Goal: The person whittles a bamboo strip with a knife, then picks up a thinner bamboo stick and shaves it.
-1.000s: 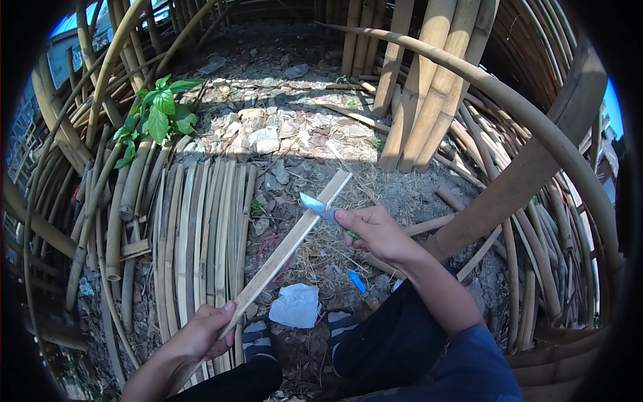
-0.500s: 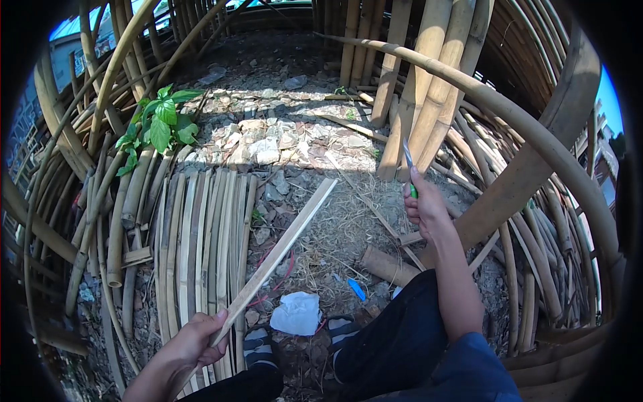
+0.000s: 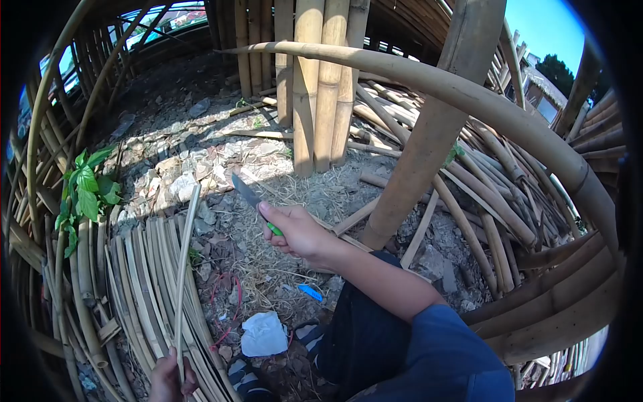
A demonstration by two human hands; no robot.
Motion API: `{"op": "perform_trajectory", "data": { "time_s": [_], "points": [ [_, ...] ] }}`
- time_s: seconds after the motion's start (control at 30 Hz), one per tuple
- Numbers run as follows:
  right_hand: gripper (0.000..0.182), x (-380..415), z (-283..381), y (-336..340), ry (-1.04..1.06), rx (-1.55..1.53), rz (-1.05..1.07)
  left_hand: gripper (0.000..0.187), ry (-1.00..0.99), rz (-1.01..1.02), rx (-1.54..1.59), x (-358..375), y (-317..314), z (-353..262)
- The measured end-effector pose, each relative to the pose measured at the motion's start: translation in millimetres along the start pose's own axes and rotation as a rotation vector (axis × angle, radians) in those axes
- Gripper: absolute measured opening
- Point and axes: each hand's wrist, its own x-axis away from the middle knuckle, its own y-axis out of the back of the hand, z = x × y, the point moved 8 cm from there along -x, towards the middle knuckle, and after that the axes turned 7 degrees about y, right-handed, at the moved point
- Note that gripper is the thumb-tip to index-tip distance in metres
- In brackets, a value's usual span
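Note:
My right hand [image 3: 293,230] is wrapped round the green handle of a knife [image 3: 246,191], whose blade points up and to the left over the ground. Low in the view, my left hand [image 3: 171,379] grips a split bamboo strip [image 3: 185,268] near its lower end. The strip stands nearly upright in the picture, its narrow edge towards me, above a row of similar bamboo strips [image 3: 144,278] on the ground. Knife and strip are apart.
A curved bamboo pole [image 3: 429,79] arches across the front and right. Thick upright bamboo posts [image 3: 321,100] stand ahead, with piled poles [image 3: 489,181] at right. White paper [image 3: 264,333] and a blue scrap [image 3: 310,292] lie near my feet. A leafy plant [image 3: 87,187] grows at left.
The view has turned to the right. My right hand has brought the knife inward, closer to the strip. The strip has turned from a slant to nearly upright, still in my left hand.

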Motion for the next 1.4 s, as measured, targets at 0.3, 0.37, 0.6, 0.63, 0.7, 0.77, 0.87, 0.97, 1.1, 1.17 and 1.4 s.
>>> {"op": "perform_trajectory", "data": {
  "time_s": [0.3,0.37,0.6,0.63,0.7,0.77,0.87,0.97,1.1,1.17,1.4],
  "points": [
    [0.049,1.2,6.7,8.7,-0.052,-0.033,-0.056,0.047,-0.68,-0.696,-0.637,12.1,-3.5,-66.7],
    [0.049,-1.7,5.2,6.0,-0.075,-0.091,-0.023,0.04,-0.765,-0.687,-0.859,26.5,-28.3,-92.2],
    [0.045,-10.8,10.9,17.5,-0.105,-0.181,-0.087,0.058,-0.97,-1.015,-1.012,34.5,-64.0,-136.8],
    [0.044,-12.2,8.9,19.4,-0.122,-0.245,-0.123,0.058,-0.969,-1.026,-1.013,34.0,-63.4,-136.1],
    [0.041,-16.3,8.0,17.9,-0.116,-0.256,-0.12,0.049,-0.998,-0.886,-0.942,42.4,-85.7,-154.6],
    [0.04,-18.2,19.4,18.6,0.014,-0.325,-0.177,0.043,-0.901,-0.893,-0.999,43.9,-89.5,-162.2],
    [0.036,-14.1,46.5,7.1,0.24,-0.366,-0.175,0.038,-0.915,-0.914,-1.042,49.5,-107.0,-183.5],
    [0.034,9.0,70.7,-6.6,0.374,-0.416,-0.125,0.035,-0.701,-0.801,-0.987,31.4,-93.9,-181.8],
    [0.038,26.7,69.9,-49.3,0.303,-0.233,0.174,0.033,-0.687,-0.839,-0.931,32.6,-97.7,-174.6],
    [0.041,29.1,49.7,-73.8,0.204,-0.16,0.314,0.032,-0.648,-0.884,-0.956,38.7,-100.1,-169.8],
    [0.045,53.9,50.7,-120.9,0.203,0.013,0.462,0.028,-0.643,-0.859,-1.104,46.7,-110.0,-167.0]
  ]
}}
